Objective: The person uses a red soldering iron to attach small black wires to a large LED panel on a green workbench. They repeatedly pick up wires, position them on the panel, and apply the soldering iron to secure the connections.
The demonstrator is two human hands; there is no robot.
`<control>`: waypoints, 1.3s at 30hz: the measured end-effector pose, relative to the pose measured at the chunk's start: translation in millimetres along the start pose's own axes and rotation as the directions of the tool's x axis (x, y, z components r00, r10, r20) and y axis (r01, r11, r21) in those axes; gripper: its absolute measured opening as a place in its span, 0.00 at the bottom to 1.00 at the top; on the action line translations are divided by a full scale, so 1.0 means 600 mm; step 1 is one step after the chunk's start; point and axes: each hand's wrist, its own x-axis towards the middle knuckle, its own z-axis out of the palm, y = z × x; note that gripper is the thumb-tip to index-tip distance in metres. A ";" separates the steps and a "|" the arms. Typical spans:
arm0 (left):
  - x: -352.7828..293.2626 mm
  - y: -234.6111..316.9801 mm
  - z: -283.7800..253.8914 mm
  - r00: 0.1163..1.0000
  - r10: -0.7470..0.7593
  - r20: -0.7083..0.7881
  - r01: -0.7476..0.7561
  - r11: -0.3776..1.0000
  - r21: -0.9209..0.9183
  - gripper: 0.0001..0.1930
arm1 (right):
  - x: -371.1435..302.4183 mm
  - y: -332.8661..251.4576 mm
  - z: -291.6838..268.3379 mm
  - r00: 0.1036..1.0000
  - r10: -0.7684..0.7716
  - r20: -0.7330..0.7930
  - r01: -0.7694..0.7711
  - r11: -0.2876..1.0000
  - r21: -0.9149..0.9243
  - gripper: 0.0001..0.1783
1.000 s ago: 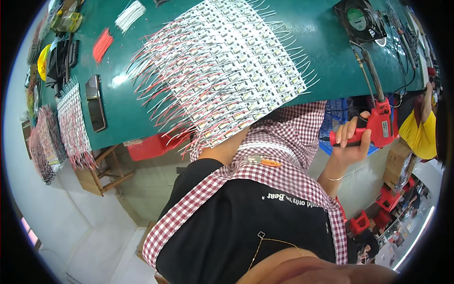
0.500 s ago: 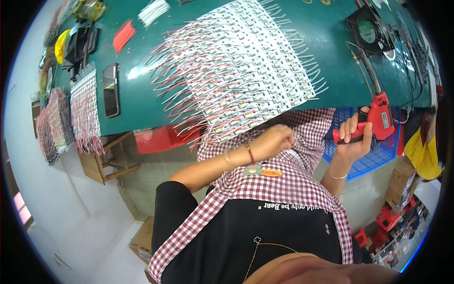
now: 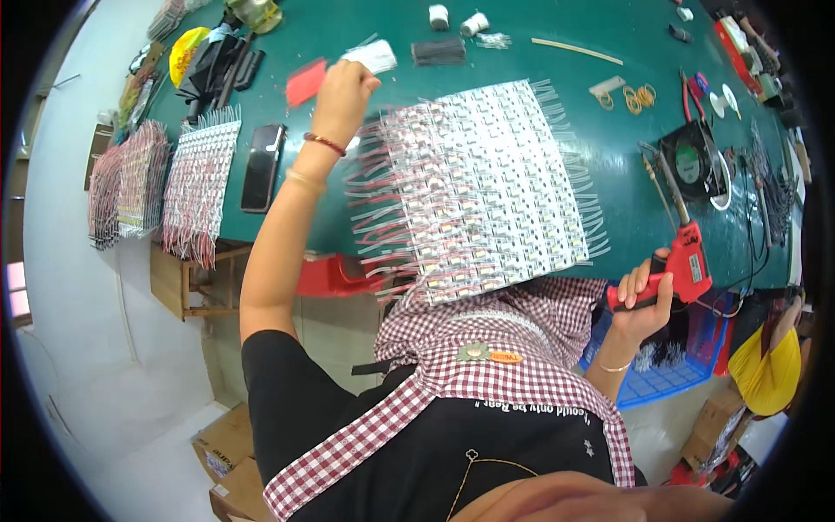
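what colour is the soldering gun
The soldering gun is mainly red and black, clearest in the head view.

Person wears a short-sleeved black top with white lettering across the chest, under a maroon-and-white checked apron bearing a green-and-orange patch. Gold-coloured necklace with clover-shaped pendant noted. Left hand: red bracelet and pale bangle at the wrist. Right hand: one thin bangle at the wrist.

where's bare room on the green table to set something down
Bare tabletop lies between the large wired panel and the red soldering gun, and between that panel and the wooden stick. Crowded: around the fan, and left, by the phone and smaller wired panel.
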 end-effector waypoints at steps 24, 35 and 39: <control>0.129 0.018 0.091 0.984 0.070 0.161 -0.089 0.989 0.114 0.15 | 0.013 -0.017 0.050 0.995 -0.071 -0.067 0.064 0.993 -0.101 0.19; 0.049 -0.071 0.077 0.986 0.107 0.124 -0.126 0.979 0.157 0.10 | 0.033 -0.004 0.072 0.999 0.008 -0.046 -0.012 0.997 -0.078 0.20; 0.038 -0.074 0.088 0.987 0.114 0.110 -0.126 0.986 0.106 0.10 | 0.029 -0.013 0.074 1.000 -0.009 -0.017 0.007 0.993 -0.119 0.20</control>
